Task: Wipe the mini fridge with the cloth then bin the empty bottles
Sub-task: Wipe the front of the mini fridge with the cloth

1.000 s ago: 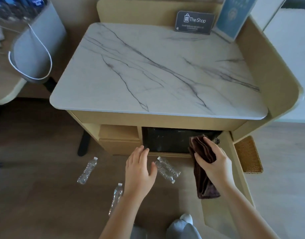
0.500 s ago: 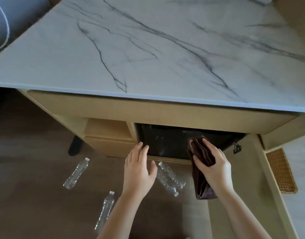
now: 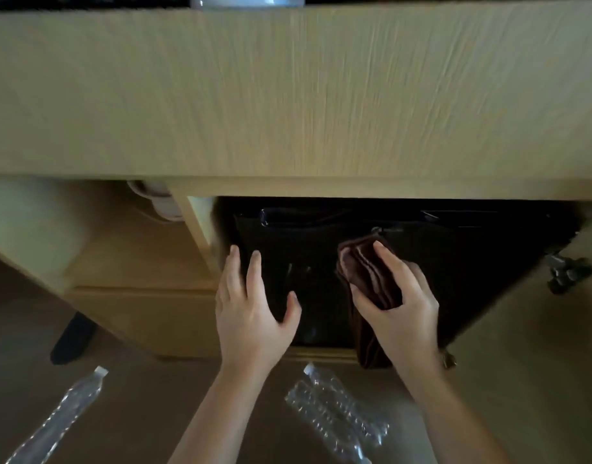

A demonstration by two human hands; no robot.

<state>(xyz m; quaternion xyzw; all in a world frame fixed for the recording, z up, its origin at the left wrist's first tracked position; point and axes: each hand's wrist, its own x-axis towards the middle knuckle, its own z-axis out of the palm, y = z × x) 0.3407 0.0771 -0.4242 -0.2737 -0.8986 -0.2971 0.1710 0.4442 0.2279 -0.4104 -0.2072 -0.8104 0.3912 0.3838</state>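
Nearest on the wooden floor (image 3: 160, 396) lie the empty plastic bottles: one clear bottle (image 3: 58, 415) at the near left, lying at a slant with its white cap toward the far right, and a pair of crumpled bottles (image 3: 334, 415) side by side between the two forearms, their caps pointing toward the far left.

Beyond them, the left hand (image 3: 251, 313) is raised in front of the mini fridge (image 3: 321, 262), palm forward, its fingers (image 3: 254, 269) spread and holding nothing; the fingertips lie over the left part of the fridge's dark glossy front, though whether they touch it cannot be told. To its right, the right hand (image 3: 400, 303) grips a folded brown cloth (image 3: 364, 272), fingers wrapped over the top of the folds and thumb beneath, with a loose end of the cloth hanging down past the lower edge of the fridge. The cloth is held against or just in front of the middle of the fridge front.

The black fridge sits recessed in a compartment of the light wooden desk (image 3: 287, 95). To its left are a closed drawer (image 3: 143, 316) and an open shelf above it. At the right, a metal hinge (image 3: 567, 272) shows on the open cabinet door (image 3: 535, 363). Farther up, the desk's broad wooden front panel fills the view, blurred.
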